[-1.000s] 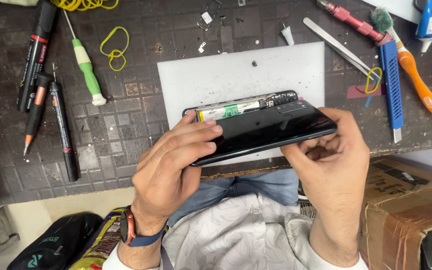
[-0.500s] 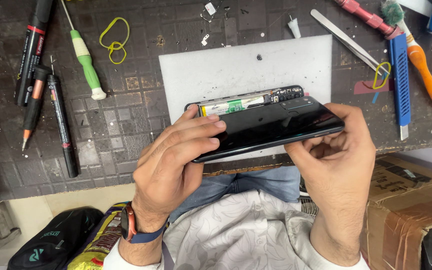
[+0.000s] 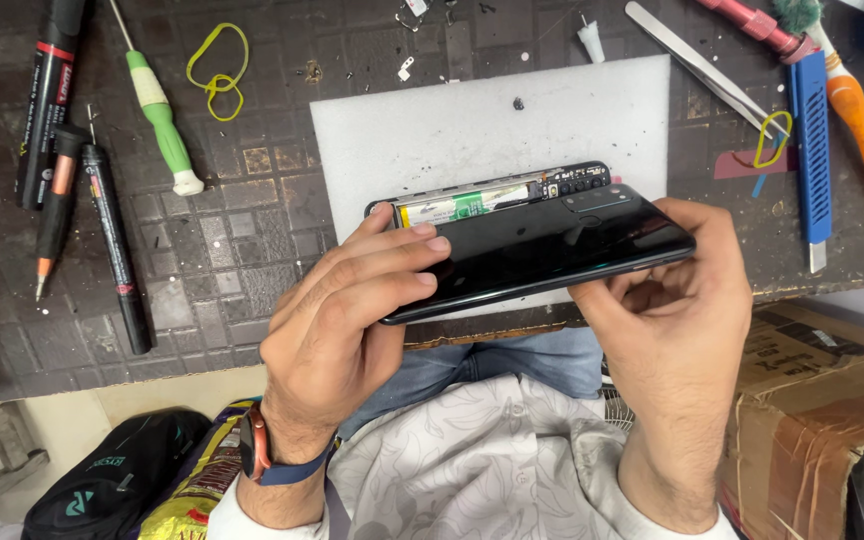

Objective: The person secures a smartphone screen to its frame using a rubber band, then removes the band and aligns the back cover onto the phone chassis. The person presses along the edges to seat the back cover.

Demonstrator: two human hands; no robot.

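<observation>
A person's two bare hands grip a black smartphone (image 3: 552, 245) over a dark, worn workbench (image 3: 252, 270), seen from above. The left hand (image 3: 347, 320) curls round the phone's left end, its fingers (image 3: 392, 262) laid close together across the glossy back cover and the thumb tucked beneath, out of sight. The right hand (image 3: 677, 300) clasps the right end from below, fingers bent against the lower edge and the thumb running along the top right corner. Neither hand is spread; both are closed firmly on the device.

The phone sits between the two hands, tilted slightly, its right end lower, and held just above a pale grey work mat (image 3: 472, 125). Along its far edge the back cover stands parted from the body, showing a battery with a green-and-white label (image 3: 462, 207) and a strip of dark circuitry (image 3: 577, 180) (the gap runs most of the phone's length).

Tools lie scattered well apart from the hands: a green-handled screwdriver (image 3: 162, 115), black pens (image 3: 112, 240) and a yellow rubber band (image 3: 217, 65) to the left; metal tweezers (image 3: 702, 65), a blue utility knife (image 3: 812, 140) and an orange-handled tool (image 3: 862, 125) to the right. A watch with a dark strap (image 3: 257, 455) circles the left wrist, and a cardboard box (image 3: 822, 400) sits at lower right.
</observation>
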